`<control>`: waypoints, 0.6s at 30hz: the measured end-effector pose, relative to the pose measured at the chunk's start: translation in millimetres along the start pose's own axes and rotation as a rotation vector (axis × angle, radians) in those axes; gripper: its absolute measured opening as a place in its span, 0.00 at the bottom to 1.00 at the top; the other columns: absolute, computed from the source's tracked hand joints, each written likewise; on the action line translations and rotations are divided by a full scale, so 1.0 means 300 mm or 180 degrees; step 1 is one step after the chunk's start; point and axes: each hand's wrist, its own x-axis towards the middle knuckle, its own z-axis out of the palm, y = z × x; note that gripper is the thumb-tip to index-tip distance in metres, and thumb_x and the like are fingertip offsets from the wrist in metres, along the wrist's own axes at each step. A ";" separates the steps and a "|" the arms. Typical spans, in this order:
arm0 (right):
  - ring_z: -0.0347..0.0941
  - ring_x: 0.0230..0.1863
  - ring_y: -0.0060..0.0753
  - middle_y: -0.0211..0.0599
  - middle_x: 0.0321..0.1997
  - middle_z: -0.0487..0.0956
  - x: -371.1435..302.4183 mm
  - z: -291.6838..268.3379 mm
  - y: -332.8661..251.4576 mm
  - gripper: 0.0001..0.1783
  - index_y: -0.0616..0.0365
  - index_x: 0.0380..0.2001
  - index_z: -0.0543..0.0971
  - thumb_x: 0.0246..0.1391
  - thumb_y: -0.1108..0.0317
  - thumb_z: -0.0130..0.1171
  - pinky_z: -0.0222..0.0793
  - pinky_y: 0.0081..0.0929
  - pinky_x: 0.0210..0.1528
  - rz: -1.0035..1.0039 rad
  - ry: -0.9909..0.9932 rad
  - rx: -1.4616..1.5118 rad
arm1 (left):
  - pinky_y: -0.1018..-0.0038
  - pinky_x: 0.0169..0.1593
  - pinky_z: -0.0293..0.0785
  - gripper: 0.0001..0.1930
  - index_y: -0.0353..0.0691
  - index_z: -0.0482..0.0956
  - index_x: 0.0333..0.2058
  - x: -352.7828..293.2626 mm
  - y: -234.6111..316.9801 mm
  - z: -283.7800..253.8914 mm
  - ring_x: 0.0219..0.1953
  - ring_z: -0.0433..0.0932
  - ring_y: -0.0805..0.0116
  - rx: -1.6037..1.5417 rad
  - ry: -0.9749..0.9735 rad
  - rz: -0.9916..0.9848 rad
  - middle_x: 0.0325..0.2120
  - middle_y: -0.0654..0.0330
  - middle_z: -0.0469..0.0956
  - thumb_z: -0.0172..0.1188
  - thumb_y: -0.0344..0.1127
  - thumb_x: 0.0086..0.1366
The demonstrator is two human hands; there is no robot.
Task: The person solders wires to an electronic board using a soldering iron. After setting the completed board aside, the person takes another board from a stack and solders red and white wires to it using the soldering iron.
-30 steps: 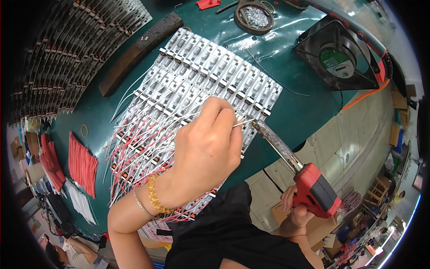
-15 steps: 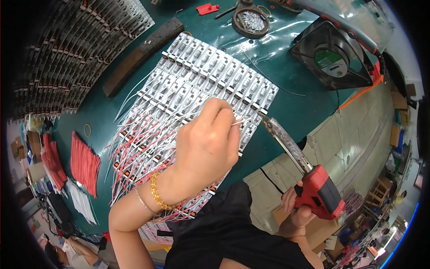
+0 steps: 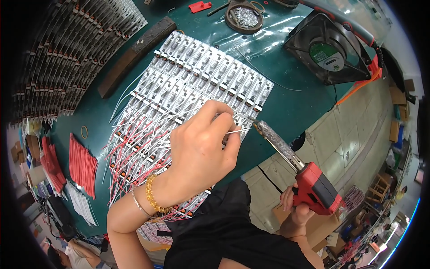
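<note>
My left hand (image 3: 201,145) hovers over a panel of silvery-white circuit modules (image 3: 219,67), pinching a thin white wire (image 3: 234,132) between thumb and fingers. The wire's free end points right, to the panel's right edge. From the right, my right hand (image 3: 296,214) grips a red and black gun-shaped soldering iron (image 3: 317,188) by its handle. Its dark tip is close to the wire's end, over the modules; whether they touch I cannot tell. Many red and white wires (image 3: 139,134) fan out over the panel's left and lower part, partly hidden by my left hand.
A dark metal bar (image 3: 134,56) lies beyond the panel, beside stacked module strips (image 3: 67,54). Red wire bundles (image 3: 83,166) and a white wire bundle (image 3: 80,204) lie at left. A round dish of silvery bits (image 3: 244,18) and a black fan (image 3: 329,49) stand at the back.
The soldering iron's tip has come left and nearer to me, closer to the white wire's end. My left hand still pinches the wire. The whole view has shifted slightly.
</note>
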 end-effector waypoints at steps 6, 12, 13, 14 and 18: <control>0.68 0.23 0.23 0.28 0.23 0.72 -0.032 -0.106 0.073 0.40 0.59 0.36 0.73 0.41 0.30 0.67 0.60 0.22 0.25 -0.0329 0.0017 -0.1335 | 0.68 0.24 0.69 0.05 0.37 0.75 0.24 0.002 0.000 -0.003 0.21 0.76 0.61 0.0080 -0.0019 0.0021 0.31 0.61 0.76 0.63 0.24 0.52; 0.71 0.29 0.28 0.29 0.30 0.74 -0.041 -0.052 0.057 0.39 0.57 0.36 0.76 0.43 0.29 0.64 0.64 0.26 0.30 -0.0635 0.0460 -0.1606 | 0.67 0.24 0.70 0.05 0.37 0.75 0.24 0.002 -0.004 0.003 0.21 0.76 0.61 0.0074 0.0075 0.0111 0.30 0.61 0.76 0.63 0.25 0.52; 0.72 0.30 0.29 0.29 0.31 0.75 -0.040 -0.053 0.053 0.40 0.57 0.40 0.76 0.42 0.29 0.65 0.65 0.26 0.32 -0.0471 0.0304 -0.1038 | 0.67 0.24 0.70 0.04 0.37 0.75 0.24 0.001 -0.004 0.003 0.21 0.76 0.60 0.0083 0.0052 0.0098 0.30 0.61 0.76 0.63 0.25 0.52; 0.73 0.32 0.30 0.29 0.32 0.75 -0.039 -0.055 0.050 0.41 0.56 0.45 0.77 0.42 0.29 0.65 0.66 0.27 0.34 -0.0305 0.0150 -0.0472 | 0.67 0.24 0.70 0.04 0.37 0.75 0.24 0.001 -0.004 0.003 0.21 0.76 0.60 0.0090 0.0028 0.0087 0.30 0.61 0.76 0.63 0.25 0.52; 0.73 0.38 0.30 0.29 0.38 0.75 -0.061 -0.094 0.090 0.46 0.57 0.49 0.74 0.39 0.28 0.67 0.67 0.27 0.39 -0.0420 0.0329 -0.1148 | 0.67 0.24 0.70 0.04 0.37 0.75 0.24 0.001 -0.005 0.002 0.22 0.76 0.60 0.0075 -0.0015 0.0043 0.31 0.61 0.76 0.63 0.25 0.52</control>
